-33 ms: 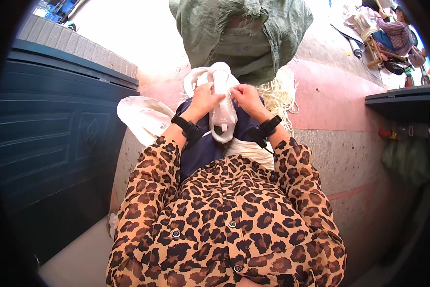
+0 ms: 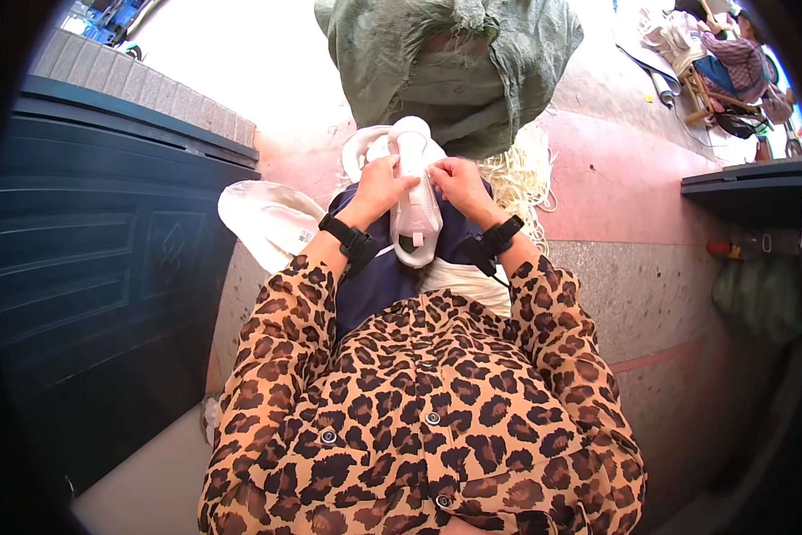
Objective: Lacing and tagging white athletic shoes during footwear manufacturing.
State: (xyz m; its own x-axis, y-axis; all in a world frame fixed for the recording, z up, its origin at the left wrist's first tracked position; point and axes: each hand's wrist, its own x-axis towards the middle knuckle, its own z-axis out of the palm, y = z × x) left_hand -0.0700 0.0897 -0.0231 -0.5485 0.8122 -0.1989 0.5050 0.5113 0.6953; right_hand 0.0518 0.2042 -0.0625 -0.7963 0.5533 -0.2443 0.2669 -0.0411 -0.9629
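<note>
A pale white shoe (image 2: 416,214) lies lengthwise over my lap, its toe pointing away and its heel opening towards me. My left hand (image 2: 383,192) is closed on its left side, with the thumb across the upper. On the right side, the fingers of my right hand (image 2: 459,183) are pinched together at the shoe's edge, by the lacing area. Whatever they pinch is too small to make out. Behind the shoe is another white shoe piece (image 2: 358,153), partly covered. A bundle of cream laces (image 2: 468,283) rests across my lap.
Left of my knees lies a white rounded piece (image 2: 272,218), beside a dark blue panelled door (image 2: 71,259). A large green woven sack (image 2: 454,71) stands ahead, with loose cream laces (image 2: 530,174) at its right. Far right, a person (image 2: 731,67) sits on a chair.
</note>
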